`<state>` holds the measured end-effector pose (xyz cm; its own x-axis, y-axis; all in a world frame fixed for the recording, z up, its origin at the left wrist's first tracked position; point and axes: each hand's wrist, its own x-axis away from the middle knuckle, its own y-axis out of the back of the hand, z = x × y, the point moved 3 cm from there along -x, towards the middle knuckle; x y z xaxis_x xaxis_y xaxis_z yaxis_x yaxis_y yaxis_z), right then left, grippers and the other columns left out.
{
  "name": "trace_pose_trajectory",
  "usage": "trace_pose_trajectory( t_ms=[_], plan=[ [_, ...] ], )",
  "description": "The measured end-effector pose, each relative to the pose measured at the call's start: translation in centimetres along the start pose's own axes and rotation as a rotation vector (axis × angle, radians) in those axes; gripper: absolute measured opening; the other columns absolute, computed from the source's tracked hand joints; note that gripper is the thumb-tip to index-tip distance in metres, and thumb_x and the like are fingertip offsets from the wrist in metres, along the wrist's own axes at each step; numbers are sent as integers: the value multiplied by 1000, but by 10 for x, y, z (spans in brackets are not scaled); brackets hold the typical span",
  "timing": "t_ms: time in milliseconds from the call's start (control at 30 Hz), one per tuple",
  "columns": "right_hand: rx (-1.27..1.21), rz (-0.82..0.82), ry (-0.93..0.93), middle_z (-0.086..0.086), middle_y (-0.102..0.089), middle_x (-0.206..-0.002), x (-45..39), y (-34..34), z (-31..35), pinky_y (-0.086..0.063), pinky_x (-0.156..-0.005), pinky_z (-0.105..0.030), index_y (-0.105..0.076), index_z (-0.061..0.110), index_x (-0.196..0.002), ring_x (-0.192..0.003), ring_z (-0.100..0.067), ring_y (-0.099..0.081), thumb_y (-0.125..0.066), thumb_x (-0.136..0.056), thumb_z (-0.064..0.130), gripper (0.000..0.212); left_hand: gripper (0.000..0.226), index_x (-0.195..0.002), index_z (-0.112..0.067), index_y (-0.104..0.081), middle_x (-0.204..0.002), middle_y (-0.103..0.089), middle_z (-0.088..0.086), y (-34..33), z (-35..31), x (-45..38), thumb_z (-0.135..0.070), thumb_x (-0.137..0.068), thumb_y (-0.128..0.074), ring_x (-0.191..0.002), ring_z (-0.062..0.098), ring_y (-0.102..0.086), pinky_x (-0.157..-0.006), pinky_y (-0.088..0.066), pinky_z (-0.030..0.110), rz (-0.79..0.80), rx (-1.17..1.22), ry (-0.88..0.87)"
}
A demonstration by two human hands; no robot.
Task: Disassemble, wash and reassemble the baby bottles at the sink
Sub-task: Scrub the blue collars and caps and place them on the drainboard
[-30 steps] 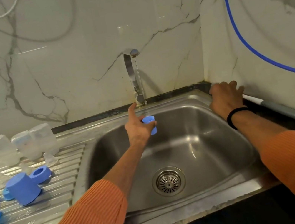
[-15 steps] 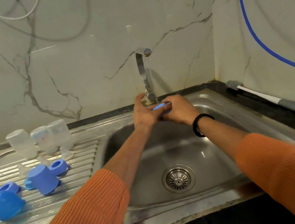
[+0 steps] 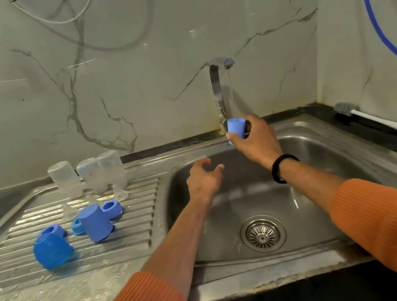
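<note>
My right hand (image 3: 256,140) grips a small blue bottle cap (image 3: 236,129) under the thin stream from the tap (image 3: 219,86), above the back of the sink (image 3: 324,155). My left hand (image 3: 203,178) hovers over the basin's left side, fingers loosely spread, holding nothing. On the drainboard (image 3: 26,258) three clear bottles (image 3: 88,175) stand upside down at the back. In front of them lie clear nipples (image 3: 120,193), blue collar rings (image 3: 111,208) and two more blue caps (image 3: 95,225) (image 3: 52,251).
A bottle brush (image 3: 370,119) lies on the dark counter right of the sink. A blue hose (image 3: 374,15) hangs on the right wall. The drain strainer (image 3: 263,235) sits in the basin floor.
The blue cap passed from my left hand to my right hand. My left hand dropped away to the left, and my right hand holds the cap under the water stream.
</note>
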<state>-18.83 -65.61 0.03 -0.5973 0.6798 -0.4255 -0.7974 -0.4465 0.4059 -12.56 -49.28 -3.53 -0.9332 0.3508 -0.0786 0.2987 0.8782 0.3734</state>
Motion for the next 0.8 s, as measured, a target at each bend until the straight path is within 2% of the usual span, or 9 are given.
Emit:
trace_pose_trajectory(
  t_ms=[100,167,200,267,367,433,533,700,800],
  plan=[
    [-196,288,-348,-12,-60,-113,13,-18,-10,-62,-67,-36,-40,12,-136,-90,-28,-69,-70,-97,27,51,44,-136,-21,-59,-109,-74,5,1,-7,3,-31,-94,-71,-105,20,-68,-95,-53,32,5,-117,-102],
    [-482,405,-575,-26,-61,-120,20,-25,-12,-62,-69,-36,-52,3,-127,-93,-32,-69,-61,-103,18,30,45,-137,-20,-57,-103,-73,4,0,-8,6,-28,-95,-71,-94,15,-66,-86,-49,27,22,-154,-141],
    [-648,411,-649,-29,-61,-119,20,-25,-10,-61,-72,-36,-57,2,-117,-93,-33,-68,-58,-105,16,19,46,-138,-20,-56,-103,-73,4,-1,-9,6,-28,-95,-71,-91,14,-63,-84,-47,26,28,-178,-163],
    [-947,378,-782,-31,-62,-114,16,-22,-4,-62,-72,-34,-56,-1,-108,-87,-32,-68,-55,-106,18,19,48,-140,-19,-55,-106,-72,4,-1,-10,6,-28,-96,-71,-93,13,-62,-85,-44,24,36,-231,-212],
    [-1116,337,-880,-33,-67,-109,12,-16,-4,-62,-69,-34,-54,-8,-109,-85,-32,-70,-55,-106,24,32,48,-141,-18,-55,-118,-70,9,-1,-13,8,-25,-96,-70,-109,21,-67,-87,-41,22,41,-267,-256],
    [-1176,308,-917,-33,-67,-119,11,-13,-8,-63,-68,-36,-51,-9,-120,-90,-34,-71,-54,-106,27,39,48,-142,-18,-55,-123,-70,11,-2,-13,10,-25,-97,-70,-114,24,-66,-89,-44,23,43,-268,-258],
    [-1227,269,-958,-32,-65,-126,9,-9,-16,-64,-71,-39,-44,-7,-133,-98,-37,-71,-51,-106,33,49,51,-144,-19,-53,-128,-68,12,-2,-15,12,-26,-97,-70,-118,25,-65,-99,-50,31,49,-273,-257],
    [-1118,305,-907,-30,-70,-115,4,-9,-16,-65,-71,-38,-54,-9,-117,-92,-34,-74,-58,-103,32,43,52,-143,-19,-54,-129,-68,12,-1,-14,11,-28,-96,-71,-119,24,-64,-99,-49,32,49,-286,-267],
    [-576,292,-605,-19,-72,-104,2,-9,-19,-64,-71,-37,-62,1,-120,-82,-27,-71,-68,-96,26,35,50,-142,-18,-56,-128,-68,11,0,-13,10,-28,-95,-72,-118,23,-65,-100,-48,30,50,-297,-274]
  ],
)
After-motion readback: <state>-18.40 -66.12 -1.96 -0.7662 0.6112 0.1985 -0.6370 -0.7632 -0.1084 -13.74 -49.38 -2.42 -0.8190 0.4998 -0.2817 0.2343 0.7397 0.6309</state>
